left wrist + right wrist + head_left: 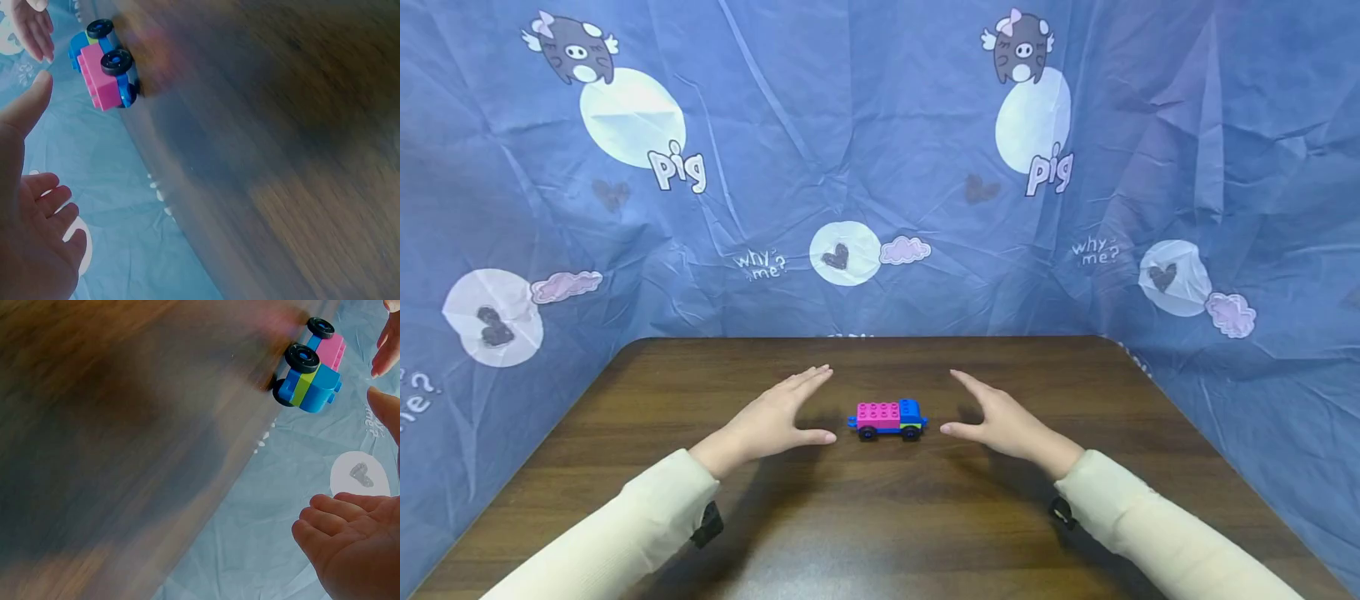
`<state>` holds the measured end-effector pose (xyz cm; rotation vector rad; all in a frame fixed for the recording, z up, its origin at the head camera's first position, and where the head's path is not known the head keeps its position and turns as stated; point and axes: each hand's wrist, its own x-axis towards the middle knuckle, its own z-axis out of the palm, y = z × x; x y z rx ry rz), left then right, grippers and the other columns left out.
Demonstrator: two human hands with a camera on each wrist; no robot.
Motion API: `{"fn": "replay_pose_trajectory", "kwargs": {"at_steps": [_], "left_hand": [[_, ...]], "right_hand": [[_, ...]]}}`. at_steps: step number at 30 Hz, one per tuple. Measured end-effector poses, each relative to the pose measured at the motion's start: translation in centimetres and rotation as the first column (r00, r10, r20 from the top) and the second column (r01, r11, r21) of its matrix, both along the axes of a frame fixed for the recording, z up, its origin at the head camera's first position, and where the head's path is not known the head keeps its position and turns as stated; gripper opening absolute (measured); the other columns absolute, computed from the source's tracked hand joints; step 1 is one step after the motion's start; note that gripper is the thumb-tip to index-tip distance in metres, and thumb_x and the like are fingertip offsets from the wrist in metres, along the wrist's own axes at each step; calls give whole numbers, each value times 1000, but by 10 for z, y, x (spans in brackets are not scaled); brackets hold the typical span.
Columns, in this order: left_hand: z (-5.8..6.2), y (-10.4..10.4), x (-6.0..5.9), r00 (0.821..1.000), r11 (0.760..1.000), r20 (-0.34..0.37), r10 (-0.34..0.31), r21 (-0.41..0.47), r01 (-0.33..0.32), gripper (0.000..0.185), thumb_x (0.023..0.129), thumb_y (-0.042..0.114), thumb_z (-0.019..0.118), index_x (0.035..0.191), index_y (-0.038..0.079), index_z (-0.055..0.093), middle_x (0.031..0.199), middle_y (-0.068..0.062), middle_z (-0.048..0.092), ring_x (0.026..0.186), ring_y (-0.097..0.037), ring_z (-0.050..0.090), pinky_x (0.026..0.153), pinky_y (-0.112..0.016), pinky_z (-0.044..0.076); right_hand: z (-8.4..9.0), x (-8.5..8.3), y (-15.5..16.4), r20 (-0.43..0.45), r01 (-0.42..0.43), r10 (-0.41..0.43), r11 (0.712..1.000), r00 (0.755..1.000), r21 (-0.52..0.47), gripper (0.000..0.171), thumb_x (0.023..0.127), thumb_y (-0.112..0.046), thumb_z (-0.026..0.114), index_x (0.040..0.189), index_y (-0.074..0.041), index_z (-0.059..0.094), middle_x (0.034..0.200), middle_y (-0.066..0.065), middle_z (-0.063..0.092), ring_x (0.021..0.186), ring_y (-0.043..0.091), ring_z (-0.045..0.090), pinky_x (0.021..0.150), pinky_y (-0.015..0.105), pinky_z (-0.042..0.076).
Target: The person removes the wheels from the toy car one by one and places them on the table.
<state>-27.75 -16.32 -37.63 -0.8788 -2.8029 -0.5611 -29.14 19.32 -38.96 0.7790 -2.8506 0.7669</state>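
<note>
The left hand (772, 422) hovers with fingers spread, holding nothing, the toy car (888, 418) at its 3 o'clock. The car sits mid-table (880, 517), long axis left-right (blue cab rightward). The right hand (1000, 421), likewise spread and free, flanks it about equally near. Both wrist views are blurred.

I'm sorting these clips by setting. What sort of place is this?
Probably a makeshift tabletop recording booth: a dark wooden table walled on three sides by a creased blue cartoon-pig cloth, with one toy brick car between two open hands.
</note>
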Motion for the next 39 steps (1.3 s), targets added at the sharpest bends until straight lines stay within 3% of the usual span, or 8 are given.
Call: {"fn": "replay_pose_trajectory", "kwargs": {"at_steps": [6,18,26,33,39], "left_hand": [[-2,7,-1,998,999,55,14,31,-16,93,79,49,75,152,14,29,155,-11,35,141,-33,34,113,-52,29],[-3,26,-13,990,996,139,10,85,-22,93,78,48,77,151,11,32,152,-13,38,140,-32,37,113,-50,31],[-8,39,-21,992,997,121,-39,72,30,82,78,41,79,140,-1,46,142,-17,48,134,-33,44,112,-46,35],[-15,51,-30,987,994,145,-66,93,53,73,81,36,78,137,0,49,140,-17,52,132,-32,47,111,-46,36],[-22,59,-38,981,992,182,-64,119,43,66,83,33,76,135,0,51,138,-18,54,131,-32,48,110,-46,37]], "right_hand": [[-2,-2,-9,33,-7,7,1000,999,6,86,85,-43,72,150,-4,31,152,18,38,138,37,38,111,53,33],[-13,-8,-22,75,5,-3,999,997,-33,89,82,-42,75,149,-3,31,151,17,38,137,36,40,111,51,34],[-15,-12,-35,104,43,-37,998,994,-48,81,80,-41,77,141,0,43,141,18,51,129,34,50,105,50,41],[-17,-16,-42,121,83,-75,995,990,-62,77,77,-40,81,135,0,50,135,18,56,124,33,54,103,48,44],[-19,-19,-46,135,56,-43,994,990,-92,75,75,-32,83,132,6,51,126,23,62,117,34,61,100,46,47]]}}
